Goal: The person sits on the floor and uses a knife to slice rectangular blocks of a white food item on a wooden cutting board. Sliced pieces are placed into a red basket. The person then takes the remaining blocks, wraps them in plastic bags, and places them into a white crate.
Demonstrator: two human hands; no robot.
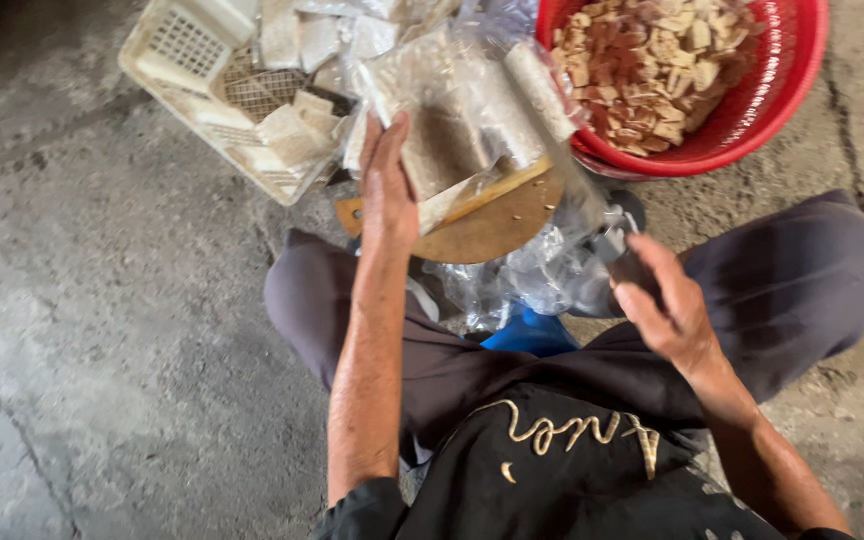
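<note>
Seated person seen from above; bare left forearm stretched forward, left hand (387,180) flat with fingers extended and together; right arm bent outward, right hand (657,300) closed in a grip, slightly blurred.

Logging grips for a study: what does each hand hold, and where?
Left hand lies flat on a plastic-wrapped block, pressing its near side. Right hand grips a knife by its dark handle.

Informal food-preparation workplace at ground level, not a fitted kitchen. I sit directly on a rough, stained concrete floor (102,330). Before me: a round wooden cutting board (497,225), a red plastic basket (752,120) heaped with cut pieces, and a white plastic crate (187,60) of pale bagged blocks.
</note>
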